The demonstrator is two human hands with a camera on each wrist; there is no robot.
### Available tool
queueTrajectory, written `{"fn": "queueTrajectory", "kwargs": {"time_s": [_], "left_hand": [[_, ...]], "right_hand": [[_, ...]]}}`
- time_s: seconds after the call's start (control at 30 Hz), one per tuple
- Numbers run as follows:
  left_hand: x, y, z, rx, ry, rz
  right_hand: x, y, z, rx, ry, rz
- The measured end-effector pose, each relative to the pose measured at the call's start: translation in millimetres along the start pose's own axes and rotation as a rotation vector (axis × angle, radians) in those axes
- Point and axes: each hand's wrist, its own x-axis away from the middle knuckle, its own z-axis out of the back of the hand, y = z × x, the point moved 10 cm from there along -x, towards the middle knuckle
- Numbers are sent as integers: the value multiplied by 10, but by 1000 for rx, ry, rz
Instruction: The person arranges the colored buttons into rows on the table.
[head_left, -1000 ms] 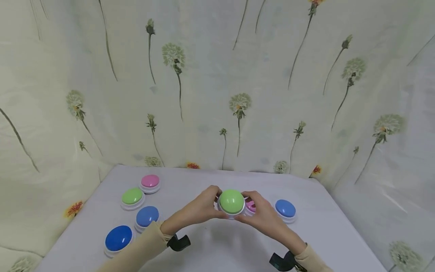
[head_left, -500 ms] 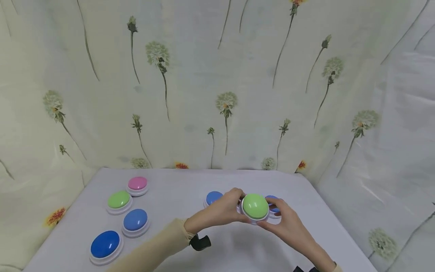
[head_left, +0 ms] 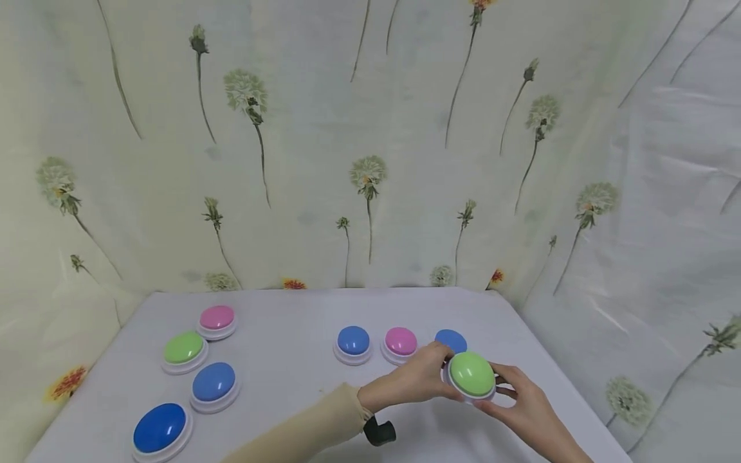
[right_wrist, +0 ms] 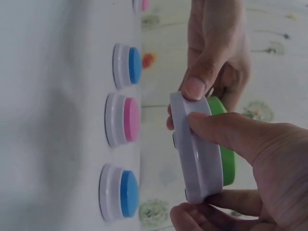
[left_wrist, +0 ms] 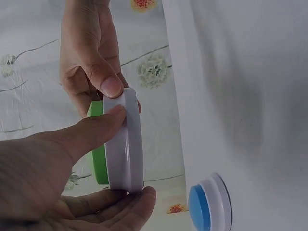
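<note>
Both hands hold a green push button (head_left: 471, 373) with a round white base above the right part of the white table (head_left: 283, 347). My left hand (head_left: 413, 379) grips its left side, and my right hand (head_left: 523, 402) grips its right side. In the left wrist view, the thumbs press the white rim (left_wrist: 126, 149) while other fingers curl behind and below. The right wrist view shows the base (right_wrist: 197, 149) edge-on, lifted clear of the table. Just behind the held button sits a blue button (head_left: 451, 340), partly covered by the left hand and the held button.
Left of that blue button stand a pink button (head_left: 401, 341) and another blue button (head_left: 353, 340). At the table's left lie a pink (head_left: 217, 317), a green (head_left: 184, 347), a blue (head_left: 214, 382) and a larger dark blue button (head_left: 160, 428). A dandelion-print curtain (head_left: 312, 154) hangs behind.
Both hands have carried the green push button to the right and nearer the front. The blue and pink buttons behind it have come into view. The head view has turned somewhat to the right.
</note>
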Motion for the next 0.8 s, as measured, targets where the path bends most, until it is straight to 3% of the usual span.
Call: {"fn": "queueTrajectory", "kwargs": {"time_s": [0.17, 0.33, 0.6, 0.8], "left_hand": [[-59, 48, -110, -11, 4, -25], [-150, 57, -197, -27, 0, -15], [-333, -181, -609, -62, -3, 98], [-403, -309, -898, -17, -29, 206]], "right_hand": [[39, 133, 27, 5, -23, -57], [33, 224, 69, 13, -10, -60], [13, 569, 13, 122, -32, -97], [22, 907, -107, 131, -107, -154]]}}
